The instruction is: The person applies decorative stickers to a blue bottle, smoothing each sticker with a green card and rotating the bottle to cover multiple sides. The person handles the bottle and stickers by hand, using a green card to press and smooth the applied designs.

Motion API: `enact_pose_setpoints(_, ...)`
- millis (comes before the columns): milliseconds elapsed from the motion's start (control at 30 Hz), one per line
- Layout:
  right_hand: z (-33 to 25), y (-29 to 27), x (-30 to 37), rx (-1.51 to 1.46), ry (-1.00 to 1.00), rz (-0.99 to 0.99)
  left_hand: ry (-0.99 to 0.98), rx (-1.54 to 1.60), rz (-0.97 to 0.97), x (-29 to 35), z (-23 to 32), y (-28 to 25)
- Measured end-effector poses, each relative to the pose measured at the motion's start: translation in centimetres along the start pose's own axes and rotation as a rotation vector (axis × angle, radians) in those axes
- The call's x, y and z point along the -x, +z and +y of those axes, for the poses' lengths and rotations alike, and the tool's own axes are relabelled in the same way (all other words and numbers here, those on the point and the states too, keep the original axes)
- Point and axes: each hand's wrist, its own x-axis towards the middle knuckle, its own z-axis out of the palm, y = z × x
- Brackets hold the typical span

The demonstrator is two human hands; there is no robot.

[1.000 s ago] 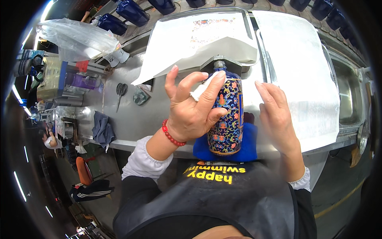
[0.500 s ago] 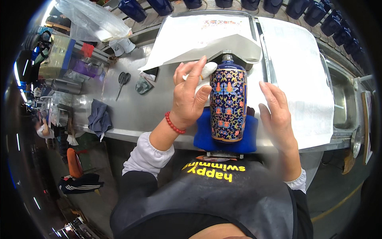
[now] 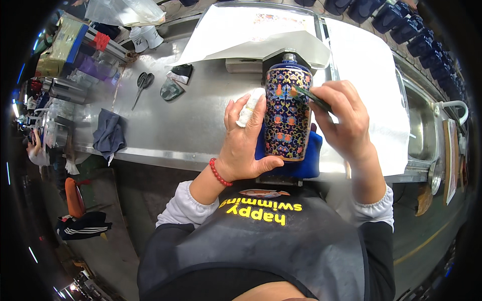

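Note:
A dark blue bottle (image 3: 287,118) with a colourful floral pattern lies in front of me, its glass neck pointing away. Under its lower end is a blue cloth-covered pad (image 3: 312,150). My left hand (image 3: 243,135) rests along the bottle's left side, fingers apart and thumb stretched out near the base. One of its fingers seems wrapped in white cloth (image 3: 249,109). In the grip of my right hand (image 3: 344,118) is a slim dark tool (image 3: 312,97), its tip at the bottle's upper pattern; its exact kind is unclear.
White paper sheets (image 3: 369,100) cover the right side of the metal table (image 3: 150,125). Scissors (image 3: 141,89), a dark green piece (image 3: 171,90) and a grey cloth (image 3: 108,133) lie left. Blue containers (image 3: 391,25) line the back right, beyond a metal sink (image 3: 422,120).
My right hand has gone from empty beside the bottle to holding the dark tool against its pattern. The left hand has shifted lower, its wrapped finger now beside the bottle.

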Motion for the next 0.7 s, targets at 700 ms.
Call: enact_pose_setpoints(700, -2.3, 2.3, 2.8, 0.267, 0.163, -0.229, 0.017, -0.042, -0.058, -2.7, 0.0, 0.3)
